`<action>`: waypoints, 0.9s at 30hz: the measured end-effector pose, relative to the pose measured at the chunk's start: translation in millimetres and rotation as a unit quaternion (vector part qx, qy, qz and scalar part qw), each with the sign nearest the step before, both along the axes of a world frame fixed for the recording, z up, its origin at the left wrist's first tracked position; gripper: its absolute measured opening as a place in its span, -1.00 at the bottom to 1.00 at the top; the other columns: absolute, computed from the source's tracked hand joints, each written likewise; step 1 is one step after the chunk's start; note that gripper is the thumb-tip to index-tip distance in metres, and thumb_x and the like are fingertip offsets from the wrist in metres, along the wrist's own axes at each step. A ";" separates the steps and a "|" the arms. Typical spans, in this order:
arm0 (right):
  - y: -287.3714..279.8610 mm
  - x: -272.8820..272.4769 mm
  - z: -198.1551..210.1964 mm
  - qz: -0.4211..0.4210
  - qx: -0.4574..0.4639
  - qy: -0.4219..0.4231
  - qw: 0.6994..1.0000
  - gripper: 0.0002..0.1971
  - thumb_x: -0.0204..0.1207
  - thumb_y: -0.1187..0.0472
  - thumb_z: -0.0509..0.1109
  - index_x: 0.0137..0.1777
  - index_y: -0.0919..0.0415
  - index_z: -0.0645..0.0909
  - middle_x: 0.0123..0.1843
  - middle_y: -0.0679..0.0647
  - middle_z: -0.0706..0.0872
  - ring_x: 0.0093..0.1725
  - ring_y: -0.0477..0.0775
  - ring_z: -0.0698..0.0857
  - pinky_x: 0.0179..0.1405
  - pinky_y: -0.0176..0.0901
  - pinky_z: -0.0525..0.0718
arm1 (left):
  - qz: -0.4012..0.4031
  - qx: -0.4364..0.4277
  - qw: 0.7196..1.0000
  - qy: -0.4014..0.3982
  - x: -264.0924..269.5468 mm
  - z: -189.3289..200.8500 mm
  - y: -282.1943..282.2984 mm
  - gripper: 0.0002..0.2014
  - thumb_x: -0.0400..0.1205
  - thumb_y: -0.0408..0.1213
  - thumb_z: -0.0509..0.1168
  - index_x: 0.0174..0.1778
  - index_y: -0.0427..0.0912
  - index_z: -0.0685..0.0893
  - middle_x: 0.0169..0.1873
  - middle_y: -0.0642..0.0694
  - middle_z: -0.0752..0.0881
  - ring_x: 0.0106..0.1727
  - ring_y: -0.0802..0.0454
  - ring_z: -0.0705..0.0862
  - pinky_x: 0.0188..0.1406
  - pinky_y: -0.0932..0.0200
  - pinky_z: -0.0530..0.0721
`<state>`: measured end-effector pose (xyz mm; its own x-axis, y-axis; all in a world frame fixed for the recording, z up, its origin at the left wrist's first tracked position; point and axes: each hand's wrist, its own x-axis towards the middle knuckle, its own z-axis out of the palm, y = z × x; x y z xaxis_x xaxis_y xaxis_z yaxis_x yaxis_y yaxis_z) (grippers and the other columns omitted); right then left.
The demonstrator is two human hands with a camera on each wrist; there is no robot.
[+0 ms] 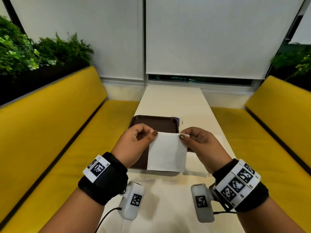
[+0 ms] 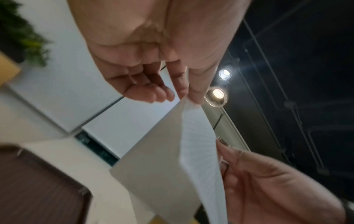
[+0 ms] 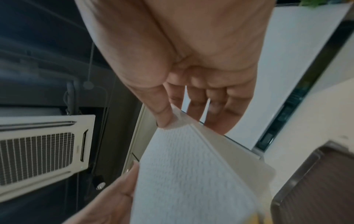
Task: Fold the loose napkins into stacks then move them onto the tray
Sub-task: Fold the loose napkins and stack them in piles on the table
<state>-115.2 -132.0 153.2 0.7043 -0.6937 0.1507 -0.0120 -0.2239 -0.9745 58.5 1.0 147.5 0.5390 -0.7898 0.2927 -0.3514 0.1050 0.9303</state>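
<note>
A white paper napkin (image 1: 167, 153) hangs in the air above the near end of a dark brown tray (image 1: 154, 123). My left hand (image 1: 152, 134) pinches its upper left corner between thumb and forefinger. My right hand (image 1: 184, 137) pinches the upper right corner the same way. In the left wrist view the napkin (image 2: 168, 159) shows a fold line, and the left hand (image 2: 188, 97) pinches its top. In the right wrist view the right hand (image 3: 168, 121) nips the corner of the textured napkin (image 3: 187, 174). The tray (image 3: 316, 181) lies below, with nothing visible on it.
The tray lies on a long white table (image 1: 171, 98) that runs away from me. Yellow benches (image 1: 58, 123) flank it on both sides. Green plants (image 1: 33, 51) stand behind the left bench. White blinds (image 1: 202, 39) cover the far window.
</note>
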 end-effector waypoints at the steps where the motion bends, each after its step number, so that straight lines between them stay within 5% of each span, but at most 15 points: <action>1: 1.8 1.0 1.5 0.007 0.028 -0.009 1.000 -0.90 0.65 0.27 0.36 -0.07 0.27 0.67 -0.17 0.18 0.75 -0.14 0.11 0.68 0.00 0.11 0.68 | -0.017 0.006 0.999 0.032 0.1 -1.1 0.2 -0.75 0.59 -0.10 0.39 -0.05 -0.25 0.68 -0.09 -0.15 0.73 -0.06 -0.01 0.66 0.00 0.00 0.65; 3: 5.5 3.0 3.3 0.008 0.068 -0.020 0.997 -0.91 0.65 0.28 0.35 -0.07 0.26 0.64 -0.17 0.21 0.73 -0.15 0.14 0.66 -0.11 0.03 0.65 | -0.059 0.030 0.994 0.091 -2.0 -4.3 1.9 -0.57 0.52 -0.03 0.37 0.09 -0.34 0.64 -0.01 -0.15 0.76 0.02 -0.03 0.70 0.12 -0.03 0.67; 7: 9.8 7.2 0.2 -0.003 0.122 -0.029 0.992 -0.90 0.65 0.28 0.34 -0.09 0.22 0.64 -0.12 0.26 0.74 -0.14 0.16 0.68 -0.16 -0.01 0.68 | -0.116 0.046 0.974 0.189 -11.7 -12.6 8.2 -0.59 0.50 -0.18 0.39 0.24 -0.26 0.67 0.10 -0.13 0.82 0.15 -0.07 0.79 0.16 0.04 0.74; 10: 14.9 6.9 -3.1 -0.002 0.158 -0.036 0.987 -0.92 0.59 0.22 0.42 -0.01 0.24 0.63 -0.09 0.25 0.76 -0.15 0.12 0.72 -0.22 -0.05 0.73 | -0.067 0.032 0.976 0.204 -13.9 -19.5 7.2 -0.62 0.50 -0.17 0.41 0.19 -0.26 0.72 0.08 -0.15 0.83 0.14 -0.12 0.79 0.23 -0.13 0.71; 14: 22.4 5.0 -8.6 0.025 0.199 -0.027 0.979 -0.65 0.40 0.33 0.55 0.16 0.29 0.58 -0.08 0.35 0.79 -0.24 0.10 0.80 -0.45 -0.15 0.71 | -0.011 0.021 0.979 0.200 -13.4 -24.4 6.3 -0.77 0.59 -0.26 0.41 0.12 -0.26 0.74 0.01 -0.12 0.84 0.09 -0.11 0.81 0.19 -0.14 0.73; 19: 22.2 5.5 -19.6 0.026 0.181 -0.002 0.983 -0.61 0.41 0.45 0.55 0.18 0.22 0.57 -0.02 0.39 0.80 -0.08 0.27 0.81 -0.29 -0.06 0.73 | -0.008 0.020 0.979 0.202 -13.3 -25.8 9.0 -0.76 0.57 -0.31 0.42 0.14 -0.24 0.73 0.02 -0.11 0.84 0.10 -0.08 0.81 0.20 -0.16 0.73; 23: 22.7 6.5 -18.0 0.025 0.193 -0.027 0.981 -0.53 0.30 0.22 0.60 0.20 0.24 0.56 0.02 0.33 0.81 -0.07 0.20 0.81 -0.33 -0.10 0.70 | -0.042 0.036 0.980 0.193 -13.2 -25.9 11.0 -0.65 0.50 -0.23 0.45 0.19 -0.23 0.71 0.07 -0.13 0.83 0.13 -0.11 0.79 0.23 -0.20 0.70; 27: 16.5 8.4 -19.6 -0.015 0.191 -0.067 0.979 -0.45 0.20 0.18 0.63 0.22 0.22 0.60 0.10 0.41 0.76 -0.03 0.30 0.75 -0.03 0.19 0.62 | -0.101 0.056 0.976 0.185 -18.0 -24.8 11.4 -0.60 0.47 -0.21 0.44 0.22 -0.23 0.70 0.08 -0.14 0.82 0.13 -0.12 0.79 0.15 -0.11 0.74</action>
